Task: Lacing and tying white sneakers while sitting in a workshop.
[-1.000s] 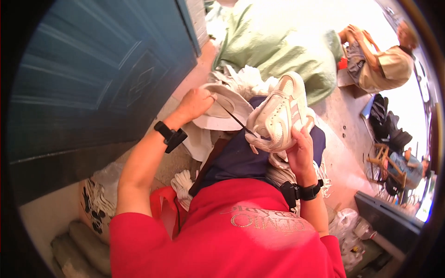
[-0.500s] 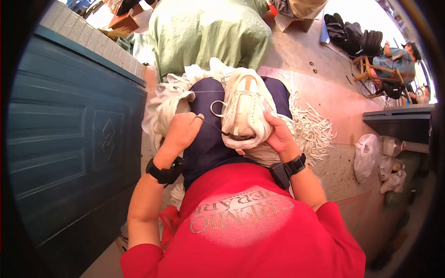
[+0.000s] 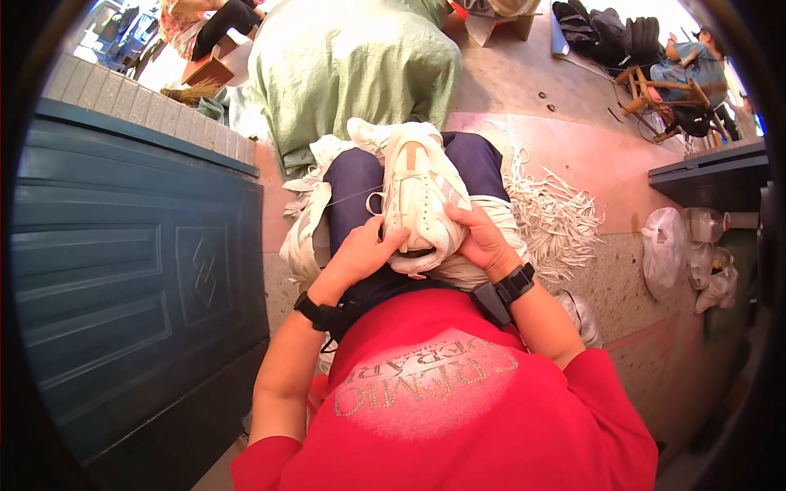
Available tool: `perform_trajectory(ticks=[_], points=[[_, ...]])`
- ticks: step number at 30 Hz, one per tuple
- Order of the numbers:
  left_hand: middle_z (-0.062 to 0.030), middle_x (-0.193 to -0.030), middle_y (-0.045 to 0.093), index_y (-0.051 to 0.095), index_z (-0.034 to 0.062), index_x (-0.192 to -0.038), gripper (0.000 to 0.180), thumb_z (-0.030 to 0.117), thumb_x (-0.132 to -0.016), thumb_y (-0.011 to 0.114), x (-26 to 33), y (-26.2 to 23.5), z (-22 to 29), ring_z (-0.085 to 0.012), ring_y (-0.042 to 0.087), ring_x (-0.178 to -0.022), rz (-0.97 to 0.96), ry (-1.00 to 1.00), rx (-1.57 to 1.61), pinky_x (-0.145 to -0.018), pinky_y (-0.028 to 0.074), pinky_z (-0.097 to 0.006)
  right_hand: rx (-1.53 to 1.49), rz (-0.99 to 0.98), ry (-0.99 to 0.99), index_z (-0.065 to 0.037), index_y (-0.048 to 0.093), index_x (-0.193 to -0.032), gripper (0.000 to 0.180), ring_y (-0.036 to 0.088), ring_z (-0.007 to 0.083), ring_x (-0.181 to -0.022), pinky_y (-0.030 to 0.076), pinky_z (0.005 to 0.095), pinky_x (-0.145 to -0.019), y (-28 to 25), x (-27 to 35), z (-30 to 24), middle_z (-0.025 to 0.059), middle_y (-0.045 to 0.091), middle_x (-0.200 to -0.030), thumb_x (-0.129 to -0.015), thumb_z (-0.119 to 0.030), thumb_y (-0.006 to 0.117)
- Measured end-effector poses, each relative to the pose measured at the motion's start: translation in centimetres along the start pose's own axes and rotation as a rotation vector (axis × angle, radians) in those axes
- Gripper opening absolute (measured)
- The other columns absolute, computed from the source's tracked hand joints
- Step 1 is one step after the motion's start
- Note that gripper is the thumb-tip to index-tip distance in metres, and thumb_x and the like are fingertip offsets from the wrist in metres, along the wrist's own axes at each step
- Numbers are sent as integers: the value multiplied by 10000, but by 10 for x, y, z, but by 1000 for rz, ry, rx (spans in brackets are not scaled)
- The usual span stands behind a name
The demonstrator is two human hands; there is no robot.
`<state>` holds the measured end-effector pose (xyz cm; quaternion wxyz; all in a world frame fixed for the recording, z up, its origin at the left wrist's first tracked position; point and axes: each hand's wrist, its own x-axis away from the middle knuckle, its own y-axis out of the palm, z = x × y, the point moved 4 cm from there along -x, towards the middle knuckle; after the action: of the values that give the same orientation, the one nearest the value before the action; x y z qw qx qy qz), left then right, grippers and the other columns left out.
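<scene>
Coming in from left of white shoe [image 3: 413, 192], L hand [image 3: 364, 252] now touches its L edge, grip unclear; R hand [image 3: 483, 239] holds R side. Shoe's over lap [image 3: 479, 162], prob. steadier w/ both.

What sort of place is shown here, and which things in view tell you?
Probably a small, informal shoe workshop: a pale shoe is in the right hand, a heap of pale lace-like strips lies on the floor, and another person sits farther off.

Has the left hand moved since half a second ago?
Yes, the left hand moved right, away from the blue door, and now touches the shoe.
</scene>
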<state>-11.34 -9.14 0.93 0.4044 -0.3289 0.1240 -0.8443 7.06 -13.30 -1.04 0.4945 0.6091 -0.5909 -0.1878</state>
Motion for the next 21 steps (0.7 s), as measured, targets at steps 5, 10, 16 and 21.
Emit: perform_trajectory(ticks=[5, 10, 16, 21], points=[[-228, -813, 621, 530, -30, -1057, 494, 408, -828, 540, 6, 3, 15, -337, 616, -791, 71, 45, -69, -696, 461, -376, 22, 49, -47, 36, 466, -1172, 386, 567, 190, -977, 457, 310, -858, 2, 4, -1, 103, 567, -1106, -830, -100, 585], [-253, -766, 609, 535, -31, -926, 499, 457, -825, 513, 8, 10, 22, -402, 595, -752, 230, 120, -217, -673, 459, -451, 1099, 305, -582, 16, 455, -1170, 464, 529, 245, -992, 428, 341, -878, 23, 20, -38, 119, 544, -1094, -745, -66, 624], [-231, -591, 576, 492, -24, -823, 417, 392, -838, 512, 13, 17, 35, -400, 593, -590, 247, 165, -521, -541, 471, -470, 1994, -6, -736, -32, 548, -1016, 319, 510, 309, -972, 456, 373, -819, 58, 38, -17, 158, 514, -1094, -701, -53, 587], [-211, -552, 565, 456, -17, -857, 315, 297, -852, 481, 12, 32, 20, -382, 589, -535, 228, 215, -576, -510, 480, -461, 1994, 100, -604, -36, 553, -965, 240, 533, 328, -951, 472, 368, -770, 30, 39, -7, 165, 522, -1068, -729, -49, 596]])
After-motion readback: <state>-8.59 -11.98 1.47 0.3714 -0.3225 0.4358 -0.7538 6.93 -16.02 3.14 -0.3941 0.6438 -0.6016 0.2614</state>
